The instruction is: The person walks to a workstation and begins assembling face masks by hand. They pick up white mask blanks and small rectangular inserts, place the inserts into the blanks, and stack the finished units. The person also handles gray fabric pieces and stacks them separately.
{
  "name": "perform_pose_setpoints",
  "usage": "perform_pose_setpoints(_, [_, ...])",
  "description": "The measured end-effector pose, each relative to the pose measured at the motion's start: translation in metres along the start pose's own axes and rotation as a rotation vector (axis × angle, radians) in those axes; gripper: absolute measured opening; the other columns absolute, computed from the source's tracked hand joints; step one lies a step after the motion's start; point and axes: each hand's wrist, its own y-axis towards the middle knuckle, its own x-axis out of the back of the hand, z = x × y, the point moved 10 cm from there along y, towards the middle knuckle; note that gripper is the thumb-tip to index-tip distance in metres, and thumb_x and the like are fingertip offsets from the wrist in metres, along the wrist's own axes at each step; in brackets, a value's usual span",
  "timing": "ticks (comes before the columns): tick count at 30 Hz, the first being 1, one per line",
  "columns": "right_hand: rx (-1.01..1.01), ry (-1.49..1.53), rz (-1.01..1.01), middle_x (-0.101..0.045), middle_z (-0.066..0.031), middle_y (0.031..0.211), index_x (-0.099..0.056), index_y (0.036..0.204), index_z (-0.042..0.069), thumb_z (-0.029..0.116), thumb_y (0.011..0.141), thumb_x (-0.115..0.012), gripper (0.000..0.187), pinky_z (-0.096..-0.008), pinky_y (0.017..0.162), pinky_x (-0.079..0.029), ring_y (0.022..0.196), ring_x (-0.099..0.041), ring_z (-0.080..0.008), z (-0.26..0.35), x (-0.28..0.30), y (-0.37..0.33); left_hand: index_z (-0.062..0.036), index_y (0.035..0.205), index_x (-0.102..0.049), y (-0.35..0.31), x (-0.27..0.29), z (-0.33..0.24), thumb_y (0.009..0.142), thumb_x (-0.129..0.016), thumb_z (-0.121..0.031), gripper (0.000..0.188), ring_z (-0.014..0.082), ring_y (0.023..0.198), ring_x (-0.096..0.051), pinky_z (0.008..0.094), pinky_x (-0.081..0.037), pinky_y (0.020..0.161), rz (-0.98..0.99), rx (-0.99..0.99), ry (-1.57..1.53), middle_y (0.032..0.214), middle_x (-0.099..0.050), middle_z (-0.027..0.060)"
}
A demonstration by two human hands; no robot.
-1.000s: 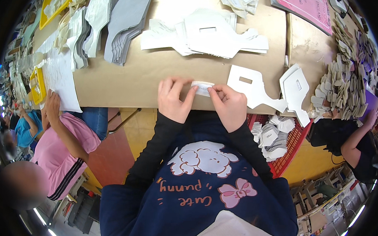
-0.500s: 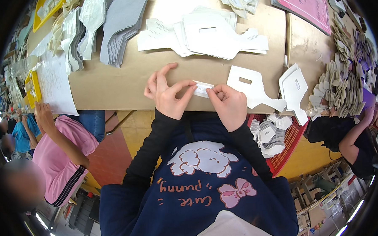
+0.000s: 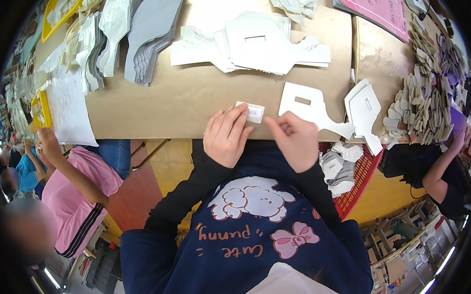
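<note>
A small white label (image 3: 255, 113) with print on it lies on the brown-covered table near its front edge. My left hand (image 3: 225, 136) rests flat, fingers stretched out, their tips on the label's left end. Just right of the label, apart from it, is my right hand (image 3: 296, 140), fingers curled and smeared by motion; whether anything is in them I cannot make out. Beside that hand lies a white cut piece with a slot (image 3: 313, 106), and further right a small stack of similar white pieces (image 3: 362, 106).
A large pile of white cut pieces (image 3: 260, 51) lies beyond my hands. Grey pieces (image 3: 155, 33) are stacked to the left. A red basket (image 3: 364, 179) with pieces stands below the table edge. Co-workers sit on both sides; a pink sleeve (image 3: 83, 193) shows at left.
Both hands pinched the label's two ends before. Now my left hand has flattened down on its left end, and my right hand has let go and moved right.
</note>
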Motion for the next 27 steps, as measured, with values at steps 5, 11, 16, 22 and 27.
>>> perform_pose_setpoints(5, [0.036,-0.211,-0.391,-0.061,-0.0106,0.089,-0.067,0.098,0.002,0.012,0.084,-0.075,0.019,-0.0337,0.072,-0.048,0.078,-0.059,-0.0232,-0.021,0.071,-0.003,-0.0077,0.139,-0.053,-0.01,-0.01,-0.007,0.088,-0.066,-0.041,0.062,0.0244,0.125,-0.053,0.0445,-0.037,0.109,0.135,0.005,0.167,0.143,-0.052,0.0042])
perform_pose_setpoints(11, [0.137,-0.392,-0.374,-0.053,-0.0152,0.117,-0.065,0.116,0.0,0.014,0.081,-0.078,0.04,-0.0409,0.093,-0.042,0.108,-0.051,-0.0318,-0.029,0.069,-0.005,-0.0142,0.144,-0.05,-0.019,-0.021,-0.006,0.091,-0.058,-0.051,0.065,0.0233,0.131,-0.047,0.0459,-0.033,0.112,0.132,0.024,0.262,0.149,-0.047,0.0042])
perform_pose_setpoints(16, [0.135,-0.322,-0.375,-0.058,-0.0137,0.107,-0.065,0.108,0.0,0.012,0.081,-0.077,0.032,-0.0409,0.09,-0.045,0.102,-0.055,-0.0302,-0.035,0.073,-0.007,-0.0297,0.147,-0.047,-0.023,-0.029,-0.008,0.092,-0.053,-0.058,0.063,0.028,0.135,-0.042,0.0507,-0.03,0.113,0.134,0.046,0.288,0.152,-0.042,0.0059])
perform_pose_setpoints(22, [0.038,0.039,-0.325,-0.066,-0.0128,0.091,-0.063,0.105,-0.003,0.006,0.09,-0.069,0.019,-0.0311,0.071,-0.05,0.077,-0.063,-0.022,-0.048,0.082,-0.007,-0.0394,0.146,-0.047,-0.021,-0.031,-0.013,0.091,-0.056,-0.057,0.058,0.0349,0.136,-0.038,0.0536,-0.027,0.115,0.164,0.065,0.299,0.153,-0.037,0.0096])
perform_pose_setpoints(27, [-0.036,0.421,-0.238,-0.069,-0.0084,0.09,-0.063,0.112,-0.006,0.001,0.091,-0.069,0.023,-0.0241,0.073,-0.051,0.081,-0.063,-0.0103,-0.038,0.075,-0.013,-0.0193,0.145,-0.049,-0.021,0.005,-0.001,0.097,-0.056,-0.047,0.056,0.0355,0.137,-0.038,0.0502,-0.029,0.113,-0.014,0.137,-0.178,0.151,-0.037,0.016])
